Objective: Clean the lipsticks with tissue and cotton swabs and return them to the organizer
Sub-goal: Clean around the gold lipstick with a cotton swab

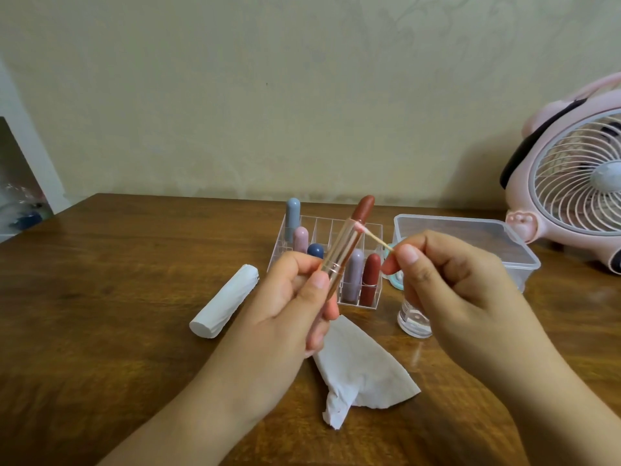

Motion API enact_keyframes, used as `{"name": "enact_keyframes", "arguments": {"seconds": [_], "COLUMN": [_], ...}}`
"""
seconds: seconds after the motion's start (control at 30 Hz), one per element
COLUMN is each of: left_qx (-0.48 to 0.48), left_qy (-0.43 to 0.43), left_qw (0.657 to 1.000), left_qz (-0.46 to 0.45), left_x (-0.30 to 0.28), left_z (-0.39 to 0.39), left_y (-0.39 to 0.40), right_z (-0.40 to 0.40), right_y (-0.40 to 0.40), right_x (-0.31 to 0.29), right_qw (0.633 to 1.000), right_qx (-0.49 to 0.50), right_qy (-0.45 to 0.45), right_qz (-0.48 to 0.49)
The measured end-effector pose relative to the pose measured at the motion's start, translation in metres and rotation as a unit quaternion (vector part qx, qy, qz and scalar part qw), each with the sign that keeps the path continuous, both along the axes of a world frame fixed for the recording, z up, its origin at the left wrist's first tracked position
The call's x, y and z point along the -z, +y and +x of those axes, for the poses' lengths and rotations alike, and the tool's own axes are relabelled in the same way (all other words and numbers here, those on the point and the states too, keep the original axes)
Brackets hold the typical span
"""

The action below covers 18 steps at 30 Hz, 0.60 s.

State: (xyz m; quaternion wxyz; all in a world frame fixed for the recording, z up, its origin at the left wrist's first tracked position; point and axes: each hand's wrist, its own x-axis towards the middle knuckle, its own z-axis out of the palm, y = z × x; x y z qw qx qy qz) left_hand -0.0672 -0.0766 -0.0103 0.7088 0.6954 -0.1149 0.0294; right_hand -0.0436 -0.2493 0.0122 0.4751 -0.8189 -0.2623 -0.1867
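Above table [100, 264], left hand [295, 304] gripped uncapped lipstick [349, 243]; right hand [447, 274] pinched cotton swab [371, 236], tip at tube rim. Five capped lipsticks stood in organizer [336, 230]. Judged mid-task; recapping, return pending.

a home room, likely a bedroom corner: a wooden table [100, 264] against patterned wallpaper [302, 95], with a pink desk fan [571, 183] and a clear lipstick organizer [322, 230].

Tilted rose-gold lipstick [346, 248], swab [371, 236] touching its rim.
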Motion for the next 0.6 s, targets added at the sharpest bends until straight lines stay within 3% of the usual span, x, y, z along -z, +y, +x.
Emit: {"name": "enact_keyframes", "arguments": {"seconds": [0.37, 0.6], "left_qx": [-0.054, -0.054], "left_qy": [-0.09, -0.067], "left_qw": [0.99, 0.994], "left_qz": [0.09, 0.061], "left_x": [0.009, 0.009], "left_z": [0.003, 0.004], "left_y": [0.002, 0.0], "right_z": [0.001, 0.001], "right_y": [0.001, 0.006], "right_x": [0.003, 0.009], "right_qw": [1.0, 0.997], "right_qx": [0.007, -0.045], "right_qy": [-0.008, 0.016], "right_qz": [-0.017, -0.066]}}
